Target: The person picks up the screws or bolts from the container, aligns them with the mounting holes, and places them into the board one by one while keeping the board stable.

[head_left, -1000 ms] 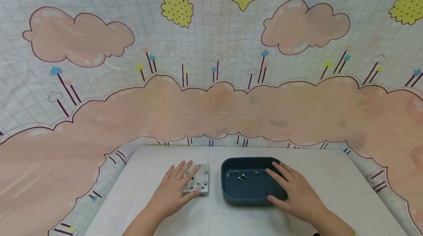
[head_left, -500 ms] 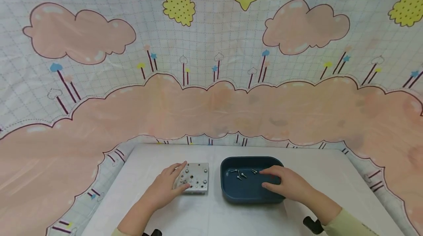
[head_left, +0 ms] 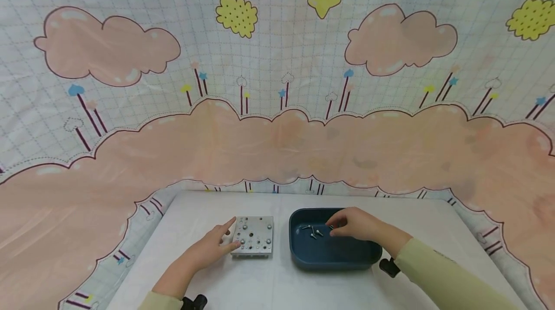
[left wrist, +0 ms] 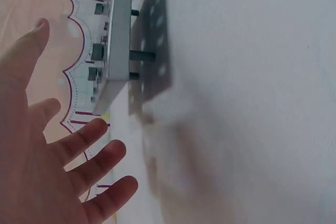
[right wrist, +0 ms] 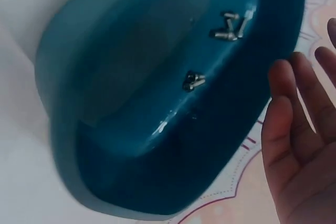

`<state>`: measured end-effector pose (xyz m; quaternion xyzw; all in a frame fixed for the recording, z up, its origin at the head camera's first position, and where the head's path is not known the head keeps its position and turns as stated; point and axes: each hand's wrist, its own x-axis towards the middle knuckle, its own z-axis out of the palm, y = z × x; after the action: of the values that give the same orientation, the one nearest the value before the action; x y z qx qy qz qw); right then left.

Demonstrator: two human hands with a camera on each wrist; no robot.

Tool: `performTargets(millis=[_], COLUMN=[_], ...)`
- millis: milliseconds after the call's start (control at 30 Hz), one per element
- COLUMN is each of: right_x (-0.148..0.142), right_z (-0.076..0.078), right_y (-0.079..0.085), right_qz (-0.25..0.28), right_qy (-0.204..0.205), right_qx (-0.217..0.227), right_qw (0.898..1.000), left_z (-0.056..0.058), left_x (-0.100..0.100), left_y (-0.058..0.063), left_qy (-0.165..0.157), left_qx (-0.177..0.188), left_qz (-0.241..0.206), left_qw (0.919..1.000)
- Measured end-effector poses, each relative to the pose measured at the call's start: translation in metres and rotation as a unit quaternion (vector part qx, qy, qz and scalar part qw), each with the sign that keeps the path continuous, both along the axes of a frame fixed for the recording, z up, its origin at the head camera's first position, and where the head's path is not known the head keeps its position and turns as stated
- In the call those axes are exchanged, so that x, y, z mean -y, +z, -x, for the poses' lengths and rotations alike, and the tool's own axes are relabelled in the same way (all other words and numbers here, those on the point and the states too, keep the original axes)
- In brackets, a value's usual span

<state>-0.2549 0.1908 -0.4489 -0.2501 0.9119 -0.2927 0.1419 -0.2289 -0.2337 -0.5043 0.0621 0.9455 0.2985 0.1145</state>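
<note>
A square metal plate [head_left: 258, 227] with holes and small screw heads sits left of centre on the white table. In the left wrist view, thin legs [left wrist: 143, 55] stick out beneath the plate [left wrist: 121, 30]. My left hand [head_left: 207, 249] is at its left edge, fingers spread, thumb near the front corner. Several small silver screws [head_left: 319, 233] lie in the dark blue tray [head_left: 334, 255]. Above the tray's back right part my right hand [head_left: 357, 225] hovers, fingers bent loosely. The right wrist view shows a pair of screws [right wrist: 194, 81] below these fingers, with nothing held.
A white cloth covers the table [head_left: 282, 288]. Behind it hangs a patterned curtain [head_left: 277, 146] with clouds and stars. Black wrist devices show beside the left wrist [head_left: 195, 302] and the right wrist [head_left: 389, 267].
My right hand has moved left from the tray's right rim to over the screws, its fingers drawing together. My left hand has slid left off the plate's top to its edge.
</note>
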Motion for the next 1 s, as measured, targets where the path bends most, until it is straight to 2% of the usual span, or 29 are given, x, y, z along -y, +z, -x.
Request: performTargets(millis=[167, 367, 467, 600, 833, 1000], right_x=[0.011, 0.021, 0.024, 0.028, 0.034, 0.038], right_z=[0.018, 0.034, 0.041, 0.047, 0.053, 0.054], right_y=[-0.006, -0.015, -0.020, -0.024, -0.031, -0.039], right_qz=[-0.025, -0.056, -0.068, -0.083, -0.112, -0.111], right_qy=[0.025, 0.048, 0.053, 0.051, 0.055, 0.041], right_qx=[0.010, 0.014, 0.019, 0.027, 0.013, 0.041], right_qw=[0.999, 0.997, 0.996, 0.995, 0.992, 0.992], left_z=[0.006, 0.011, 0.015, 0.019, 0.022, 0.023], left_x=[0.006, 0.010, 0.011, 0.012, 0.013, 0.013], left_y=[-0.007, -0.012, -0.015, -0.018, -0.020, -0.023], left_qy=[0.008, -0.003, -0.010, -0.022, -0.027, -0.025], left_qx=[0.034, 0.051, 0.053, 0.053, 0.054, 0.053], left_qz=[-0.025, -0.049, -0.045, -0.034, -0.038, -0.042], left_qw=[0.9991, 0.9975, 0.9975, 0.9978, 0.9974, 0.9974])
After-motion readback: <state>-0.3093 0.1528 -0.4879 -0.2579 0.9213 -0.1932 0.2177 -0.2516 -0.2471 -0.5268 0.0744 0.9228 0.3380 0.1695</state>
